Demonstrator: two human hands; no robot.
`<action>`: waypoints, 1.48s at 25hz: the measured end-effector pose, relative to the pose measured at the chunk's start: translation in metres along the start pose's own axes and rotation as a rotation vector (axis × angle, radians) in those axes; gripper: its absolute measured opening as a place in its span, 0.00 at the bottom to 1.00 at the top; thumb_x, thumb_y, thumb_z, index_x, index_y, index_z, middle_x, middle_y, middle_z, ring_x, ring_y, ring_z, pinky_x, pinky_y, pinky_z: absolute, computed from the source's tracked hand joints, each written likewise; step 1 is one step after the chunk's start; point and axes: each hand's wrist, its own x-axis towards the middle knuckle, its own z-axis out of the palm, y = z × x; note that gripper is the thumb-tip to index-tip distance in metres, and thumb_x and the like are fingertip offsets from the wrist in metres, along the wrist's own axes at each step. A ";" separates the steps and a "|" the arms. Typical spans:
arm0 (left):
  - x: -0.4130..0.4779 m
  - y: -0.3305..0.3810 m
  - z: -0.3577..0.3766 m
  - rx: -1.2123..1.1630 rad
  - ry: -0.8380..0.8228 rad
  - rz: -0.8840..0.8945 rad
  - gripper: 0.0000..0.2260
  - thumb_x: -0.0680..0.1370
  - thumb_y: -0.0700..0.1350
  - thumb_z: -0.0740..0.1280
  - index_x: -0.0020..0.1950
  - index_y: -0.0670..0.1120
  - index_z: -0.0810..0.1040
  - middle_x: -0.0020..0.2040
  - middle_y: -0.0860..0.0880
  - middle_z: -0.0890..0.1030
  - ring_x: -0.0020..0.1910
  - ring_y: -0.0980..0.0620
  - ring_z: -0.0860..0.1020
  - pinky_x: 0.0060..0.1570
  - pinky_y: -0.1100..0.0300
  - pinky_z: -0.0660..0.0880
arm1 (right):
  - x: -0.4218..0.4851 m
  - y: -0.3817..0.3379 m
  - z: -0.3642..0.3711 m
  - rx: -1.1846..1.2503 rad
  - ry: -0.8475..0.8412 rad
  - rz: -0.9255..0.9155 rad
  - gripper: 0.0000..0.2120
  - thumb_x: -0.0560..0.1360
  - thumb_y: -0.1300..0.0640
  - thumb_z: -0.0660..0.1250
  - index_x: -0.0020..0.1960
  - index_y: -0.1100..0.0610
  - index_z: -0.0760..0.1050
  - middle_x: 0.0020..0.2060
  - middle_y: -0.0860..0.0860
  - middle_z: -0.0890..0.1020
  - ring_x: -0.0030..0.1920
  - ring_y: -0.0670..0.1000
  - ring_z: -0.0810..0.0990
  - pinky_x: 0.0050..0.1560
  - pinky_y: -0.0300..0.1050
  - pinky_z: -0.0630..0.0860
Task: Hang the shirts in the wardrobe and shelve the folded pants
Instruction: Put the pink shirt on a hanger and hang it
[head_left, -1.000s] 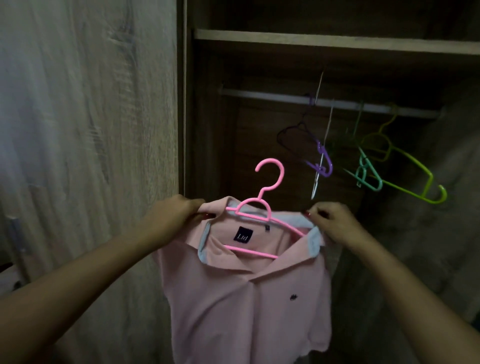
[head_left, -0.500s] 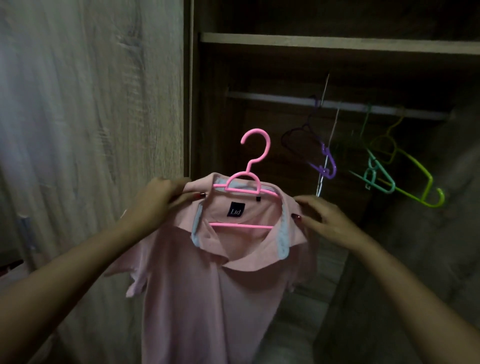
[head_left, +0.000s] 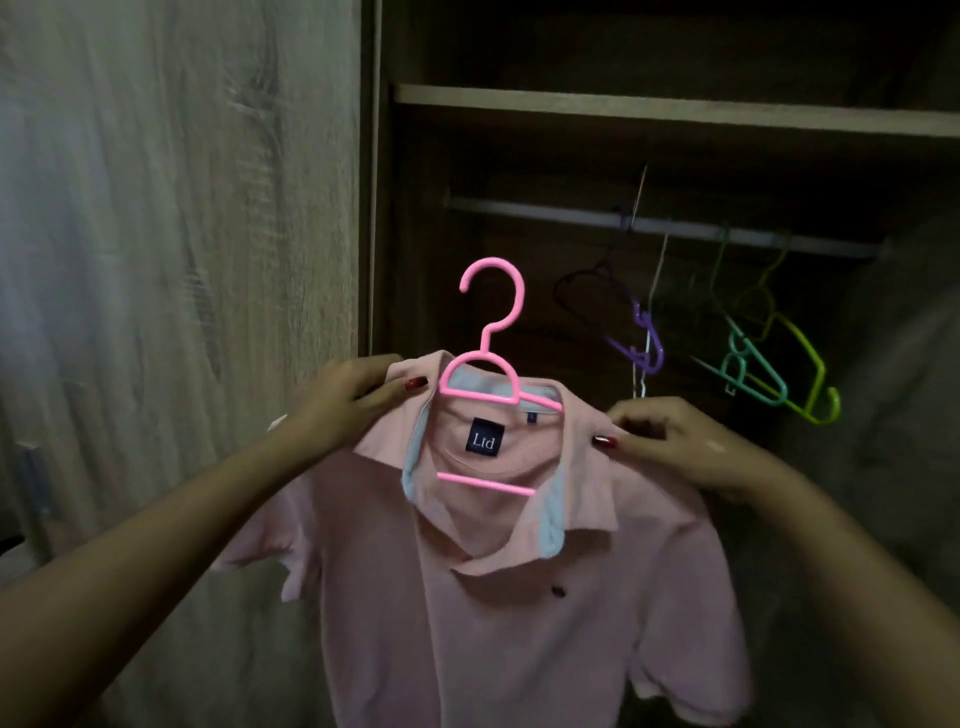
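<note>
A pale pink short-sleeved polo shirt with a light blue collar lining (head_left: 519, 597) is held up in front of the open wooden wardrobe (head_left: 675, 111), draped on a bright pink plastic hanger (head_left: 485, 384). The hanger's hook stands upright above the collar, below the level of the grey metal rail (head_left: 545, 213) and not touching it. Its lower crossbar shows inside the open neck, just under a dark blue square label.

The left hand (head_left: 345, 405) pinches the shirt's left shoulder beside the collar, thumb on top and fingers curled behind the fabric. The right hand (head_left: 675, 441) grips the right shoulder the same way, fingers clenched on the cloth at the collar's outer edge. Both forearms reach up from the lower corners of the view.

The shirt hangs fairly straight from the two hands, its front facing the camera, a small dark emblem on the chest and both sleeves spread outwards.

On the rail, towards its right end, hang several empty hangers: a purple plastic hanger (head_left: 644, 343), a teal plastic hanger (head_left: 748, 371) and a yellow-green plastic hanger (head_left: 810, 374), all tilted. A wooden shelf board runs above the rail. A light wood-grain door panel (head_left: 182, 260) fills the left side.
</note>
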 end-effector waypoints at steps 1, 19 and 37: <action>0.006 0.000 0.002 -0.044 0.001 -0.019 0.23 0.73 0.67 0.56 0.37 0.48 0.75 0.32 0.48 0.76 0.31 0.53 0.73 0.30 0.59 0.66 | -0.007 -0.006 -0.007 0.111 -0.027 0.058 0.08 0.73 0.55 0.68 0.49 0.57 0.82 0.45 0.52 0.84 0.47 0.48 0.83 0.47 0.42 0.79; 0.024 0.007 0.065 -0.364 -0.141 -0.483 0.15 0.82 0.53 0.53 0.65 0.53 0.71 0.61 0.51 0.76 0.56 0.54 0.75 0.54 0.62 0.70 | 0.043 -0.062 -0.067 0.222 0.552 0.330 0.05 0.72 0.65 0.67 0.43 0.63 0.82 0.33 0.58 0.81 0.34 0.55 0.77 0.38 0.44 0.72; -0.059 0.020 -0.017 -0.640 0.070 -0.602 0.12 0.81 0.49 0.55 0.57 0.50 0.76 0.54 0.47 0.80 0.52 0.50 0.79 0.53 0.53 0.76 | 0.151 -0.029 0.083 0.024 0.573 0.086 0.09 0.76 0.62 0.64 0.53 0.61 0.79 0.48 0.55 0.80 0.50 0.53 0.79 0.49 0.43 0.74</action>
